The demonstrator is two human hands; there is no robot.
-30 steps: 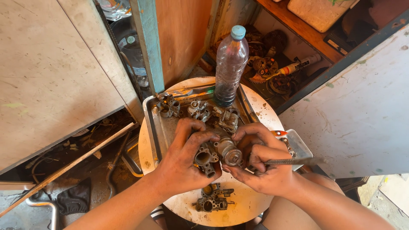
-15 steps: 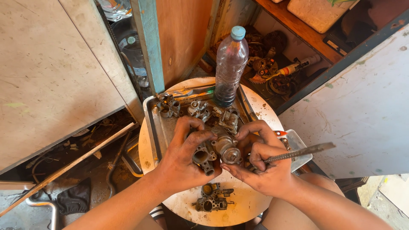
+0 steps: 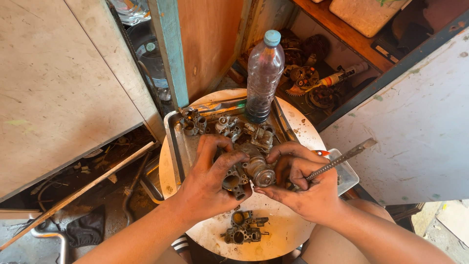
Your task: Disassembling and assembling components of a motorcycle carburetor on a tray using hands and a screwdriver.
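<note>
Round table, plywood walls, cluttered shelf, daylight.

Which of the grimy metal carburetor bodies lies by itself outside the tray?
The carburetor body on the bare round table, nearest the person, below both hands. The others sit in the metal tray or in the left hand.
</note>
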